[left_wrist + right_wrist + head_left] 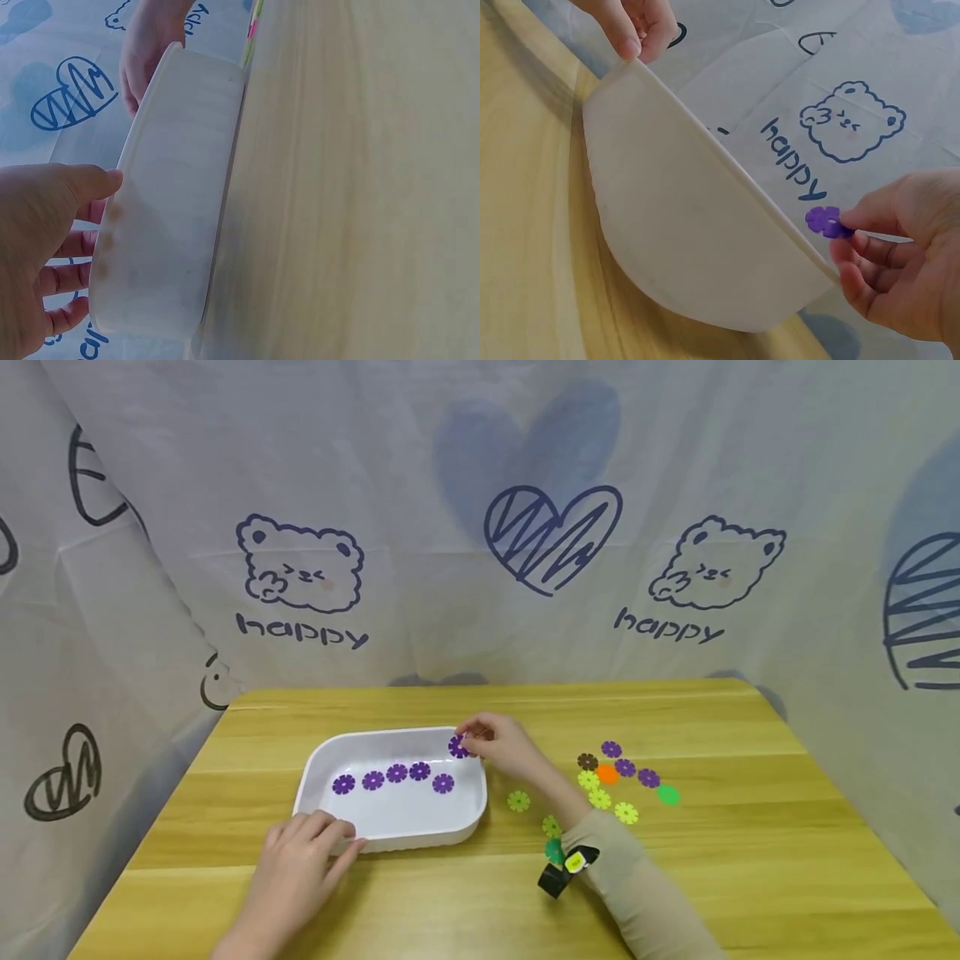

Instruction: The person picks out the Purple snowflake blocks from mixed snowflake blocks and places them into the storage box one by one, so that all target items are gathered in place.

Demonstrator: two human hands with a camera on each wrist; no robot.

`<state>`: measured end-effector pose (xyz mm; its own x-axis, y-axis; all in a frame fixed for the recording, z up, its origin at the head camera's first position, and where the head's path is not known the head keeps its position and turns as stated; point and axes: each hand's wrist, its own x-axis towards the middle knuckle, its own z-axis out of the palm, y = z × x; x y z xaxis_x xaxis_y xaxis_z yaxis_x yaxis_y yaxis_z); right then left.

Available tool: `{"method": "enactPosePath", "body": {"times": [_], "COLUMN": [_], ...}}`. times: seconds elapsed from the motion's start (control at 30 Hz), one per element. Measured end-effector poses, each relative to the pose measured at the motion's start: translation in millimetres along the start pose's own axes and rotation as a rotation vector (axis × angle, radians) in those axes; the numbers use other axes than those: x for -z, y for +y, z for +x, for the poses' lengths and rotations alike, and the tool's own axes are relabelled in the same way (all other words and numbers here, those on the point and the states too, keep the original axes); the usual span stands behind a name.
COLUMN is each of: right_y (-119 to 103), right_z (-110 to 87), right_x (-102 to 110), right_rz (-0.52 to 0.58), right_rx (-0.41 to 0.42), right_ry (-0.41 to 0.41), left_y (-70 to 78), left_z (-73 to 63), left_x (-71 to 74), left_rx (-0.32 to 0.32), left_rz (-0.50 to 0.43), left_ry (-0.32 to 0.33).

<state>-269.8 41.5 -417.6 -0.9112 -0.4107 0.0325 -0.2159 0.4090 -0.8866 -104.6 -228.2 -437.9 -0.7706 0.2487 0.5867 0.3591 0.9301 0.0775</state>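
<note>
Head view: the right hand pinches one purple disc at the tray's far right corner, the left hand grips its near edge, five purple discs lie inside, twelve others show beyond its right edge.

Teal disc partly hidden by sleeve, yellow tag illegible

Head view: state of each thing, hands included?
White rectangular plastic tray: upright, open-topped, on yellowish wooden table.
Five purple notched round discs: lying in tray.
Held purple disc: raised at tray's far right corner.
Other multicoloured round discs: lying on table, right of tray.
Left hand: gripping tray's near rim.
Right hand: pinching held disc.
</note>
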Motion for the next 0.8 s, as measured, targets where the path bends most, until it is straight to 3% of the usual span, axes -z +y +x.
{"method": "enactPosePath", "body": {"times": [0.13, 0.43, 0.8], "right_y": [1, 1, 16], "right_z": [9.2, 18.3, -1.3], "right_x": [-6, -9, 9], "right_rz": [-0.075, -0.117, -0.139], "right_rx": [0.001, 0.025, 0.078], "right_ry": [0.022, 0.037, 0.038], "left_y": [1.2, 1.3, 1.4], "left_z": [-0.7, 1.4, 0.9], "left_x": [0.4, -0.4, -0.7], "left_rx": [0.001, -0.016, -0.009], "left_rz": [0.005, 0.004, 0.004], "left_ry": [-0.004, 0.015, 0.019]}}
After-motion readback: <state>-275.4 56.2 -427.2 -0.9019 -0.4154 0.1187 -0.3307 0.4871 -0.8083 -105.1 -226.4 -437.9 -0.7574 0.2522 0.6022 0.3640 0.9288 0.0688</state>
